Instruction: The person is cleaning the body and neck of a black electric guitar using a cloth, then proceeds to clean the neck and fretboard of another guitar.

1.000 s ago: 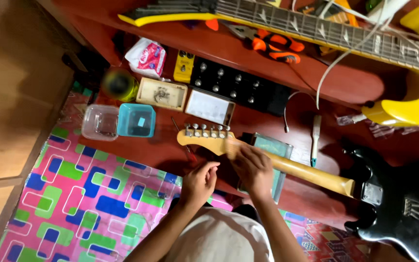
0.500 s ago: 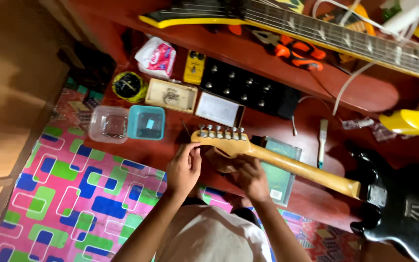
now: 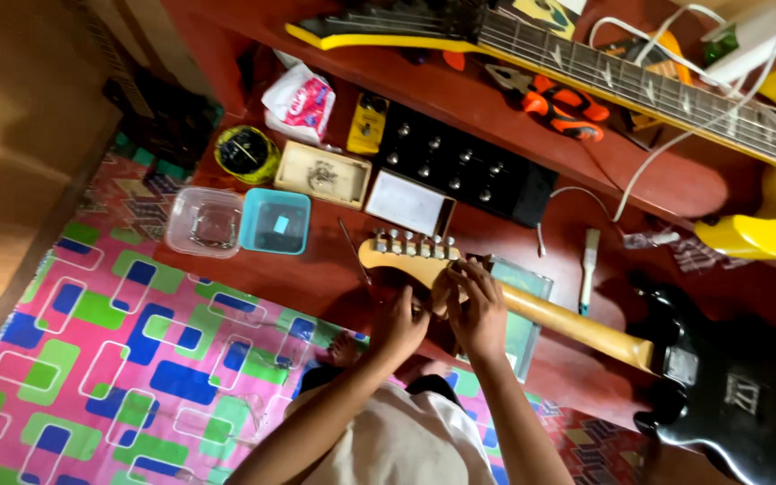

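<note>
Two hands working at the headstock [image 3: 406, 256] of the black electric guitar [image 3: 720, 386] lying across the red workbench [image 3: 316, 269].

Step in hand looks like fiddling with the tuners or string ends. Left hand [image 3: 399, 325] is reaching up from below, fingers curled at the headstock's lower edge; what they are pinching, cannot tell. Right hand [image 3: 473, 305] is arching over the neck [image 3: 577, 328] just past the headstock, fingers bent and pressing onto it. Any follow-on move is calling for fine fingertip work, judging by the small pegs. Clear tub [image 3: 204, 223] and blue tub [image 3: 274, 221] are sitting nearby to the left.
</note>
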